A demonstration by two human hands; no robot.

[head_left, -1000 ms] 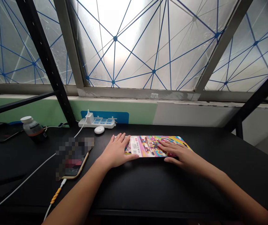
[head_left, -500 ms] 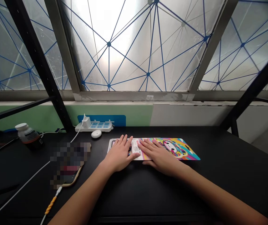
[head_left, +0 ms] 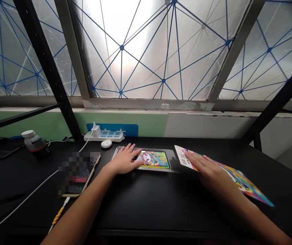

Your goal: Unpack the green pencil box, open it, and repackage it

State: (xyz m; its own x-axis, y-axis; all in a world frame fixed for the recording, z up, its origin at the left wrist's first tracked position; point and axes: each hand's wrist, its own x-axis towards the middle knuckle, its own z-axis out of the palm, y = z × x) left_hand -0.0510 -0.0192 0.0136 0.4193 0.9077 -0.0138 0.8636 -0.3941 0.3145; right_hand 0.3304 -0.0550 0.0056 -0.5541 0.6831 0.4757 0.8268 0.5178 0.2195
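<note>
Black table [head_left: 148, 204]: clear plastic blister tray [head_left: 172, 160] at centre, printed rainbow card [head_left: 153, 159] inside. Left grip [head_left: 123, 160] released, fingers spread over tray's left end. Right of tray: long multicoloured printed sleeve [head_left: 239, 181], long axis slanting far-left to near-right, under flat, unclenched right grip [head_left: 211, 173], the nearer hand.

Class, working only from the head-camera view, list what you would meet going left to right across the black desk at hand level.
white-capped bottle → smartphone → clear plastic tray → colourful printed packaging
</note>
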